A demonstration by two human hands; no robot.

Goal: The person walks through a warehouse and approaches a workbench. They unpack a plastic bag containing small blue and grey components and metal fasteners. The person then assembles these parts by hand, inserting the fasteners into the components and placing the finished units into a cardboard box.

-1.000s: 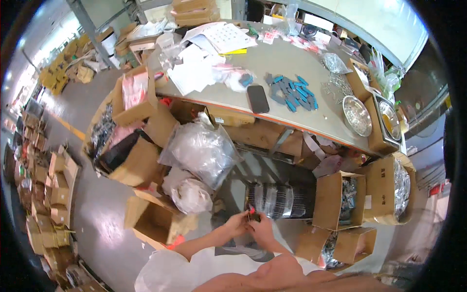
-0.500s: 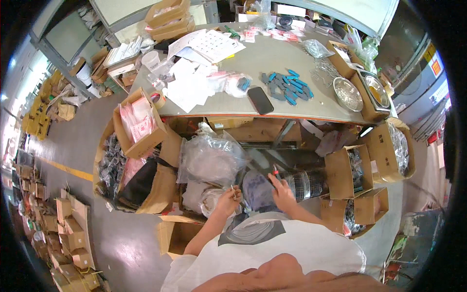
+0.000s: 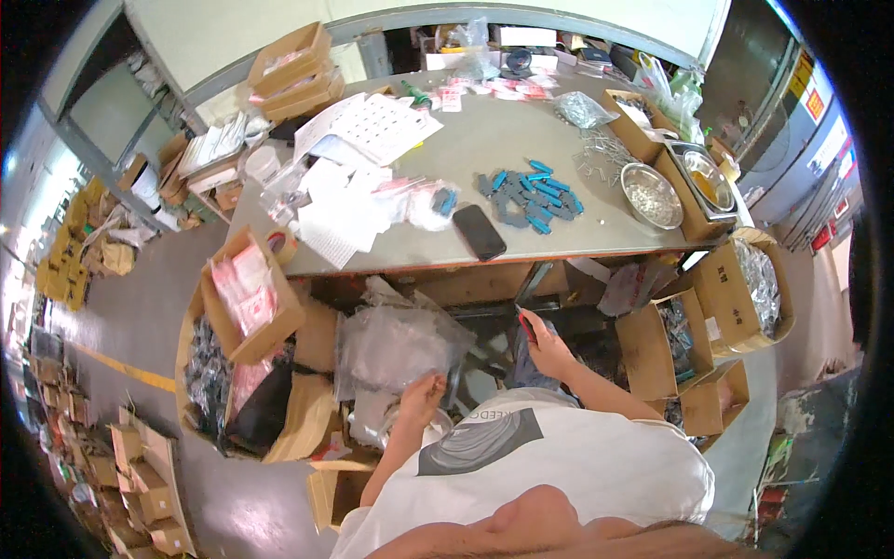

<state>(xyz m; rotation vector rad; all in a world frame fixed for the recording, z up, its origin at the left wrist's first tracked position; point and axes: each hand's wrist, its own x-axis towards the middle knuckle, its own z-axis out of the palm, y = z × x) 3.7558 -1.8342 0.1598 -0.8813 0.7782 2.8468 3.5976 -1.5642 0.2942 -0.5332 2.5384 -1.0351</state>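
Below the near edge of the table (image 3: pixel 521 140), the person's left hand (image 3: pixel 421 394) rests against the lower side of a large crumpled clear plastic bag (image 3: pixel 396 340) that sits on the floor under the table's front left part; its fingers are curled narrowly into the plastic, pinching a fold of it. The right hand (image 3: pixel 548 347) is raised just under the near edge near the table's middle, fingers closed around a small red-tipped tool (image 3: pixel 526 323) whose kind is too small to tell. The two hands are apart, with the dark table leg (image 3: pixel 503 321) and some folded cloth between them. On the table top, close to the near edge, a black phone (image 3: pixel 480 232) lies flat, and just beyond it is a scatter of small blue parts (image 3: pixel 531 193). Toward the right edge a round metal bowl (image 3: pixel 651 195) stands beside a cardboard box holding another pan. White printed sheets (image 3: pixel 368 130) and small clear packets cover the left half, and a tape roll (image 3: pixel 281 245) sits at the near left corner. An open cardboard box (image 3: pixel 250 298) with pink packets leans beside the left end of the table, and further open boxes (image 3: pixel 666 349) stand on the floor at the right.
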